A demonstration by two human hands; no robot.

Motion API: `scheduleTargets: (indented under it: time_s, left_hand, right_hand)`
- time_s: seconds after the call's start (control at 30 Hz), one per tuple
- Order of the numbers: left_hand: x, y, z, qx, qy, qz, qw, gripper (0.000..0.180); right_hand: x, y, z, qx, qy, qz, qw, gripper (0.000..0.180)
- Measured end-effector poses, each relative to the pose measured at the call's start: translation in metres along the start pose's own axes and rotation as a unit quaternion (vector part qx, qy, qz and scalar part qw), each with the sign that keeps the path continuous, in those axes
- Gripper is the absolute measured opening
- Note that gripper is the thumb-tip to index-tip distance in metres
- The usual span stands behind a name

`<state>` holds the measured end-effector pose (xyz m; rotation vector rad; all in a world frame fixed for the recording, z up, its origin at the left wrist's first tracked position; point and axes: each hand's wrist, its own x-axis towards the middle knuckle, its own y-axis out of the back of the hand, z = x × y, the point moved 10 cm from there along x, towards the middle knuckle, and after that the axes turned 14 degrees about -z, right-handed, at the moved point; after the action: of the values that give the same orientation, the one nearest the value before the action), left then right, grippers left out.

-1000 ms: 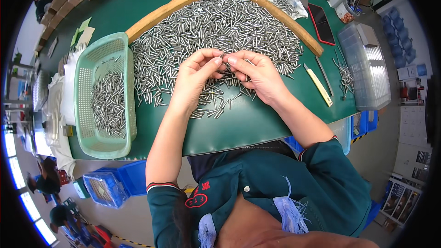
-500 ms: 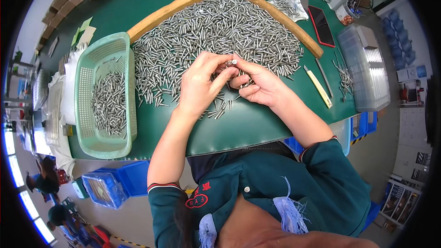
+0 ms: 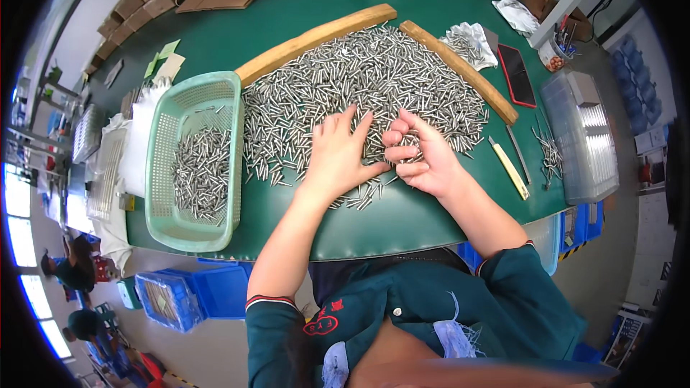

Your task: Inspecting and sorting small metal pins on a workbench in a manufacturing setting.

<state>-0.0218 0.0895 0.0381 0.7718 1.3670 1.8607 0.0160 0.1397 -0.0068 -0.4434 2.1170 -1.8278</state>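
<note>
At the middle of the green surface (image 3: 359, 237), I see a broad heap of small metal pins (image 3: 366, 75), which I take as the hub of my clock. Along its rim near seven o'clock, the left hand (image 3: 336, 154) lies palm down; its grip is spread, fingers fanned over the pins and thumb pointing toward three, and I make out nothing pinched in it. Near half past four, the right hand (image 3: 425, 156) has its fingers curled inward; whether that grip closes on a pin, I cannot tell from here.

One wooden bar (image 3: 316, 43) runs from ten to twelve and a second wooden bar (image 3: 460, 68) from just past twelve to three; I judge that they fence the heap so it doesn't spread toward the far side. Between eight and nine, a pale green basket (image 3: 159, 165) holds more pins, close beside the heap, presumably for an easy reach. A knife (image 3: 510, 170) at four and a phone (image 3: 517, 79) between two and three sit outside the bars, probably to keep clear of the pins.
</note>
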Motion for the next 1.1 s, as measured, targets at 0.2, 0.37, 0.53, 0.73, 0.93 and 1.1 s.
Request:
scheduleTargets:
  time_s: [0.2,0.37,0.53,0.73,0.93,1.1]
  left_hand:
    - [0.013,-0.004,-0.002,-0.008,0.005,0.044,0.999,0.030]
    - [0.006,0.006,-0.020,-0.110,0.031,0.062,0.992,0.017]
    - [-0.002,0.033,-0.033,-0.245,0.065,0.131,0.958,0.016]
    - [-0.007,0.045,-0.001,-0.217,-0.077,0.172,0.958,0.019]
    - [-0.003,0.037,0.000,-0.217,-0.061,0.126,0.966,0.024]
    - [0.000,0.033,0.001,-0.340,-0.060,0.091,0.934,0.025]
  right_hand:
    - [0.002,0.002,0.001,0.071,-0.007,-0.021,0.997,0.034]
    - [0.000,0.010,-0.004,0.003,0.017,0.044,0.999,0.021]
    - [-0.004,0.006,-0.005,-0.094,0.003,0.035,0.995,0.024]
    - [-0.008,0.004,-0.019,-0.348,0.030,0.122,0.929,0.019]
    - [-0.009,0.009,-0.026,-0.405,0.031,0.139,0.903,0.016]
    - [-0.011,0.008,-0.033,-0.393,0.063,0.148,0.905,0.019]
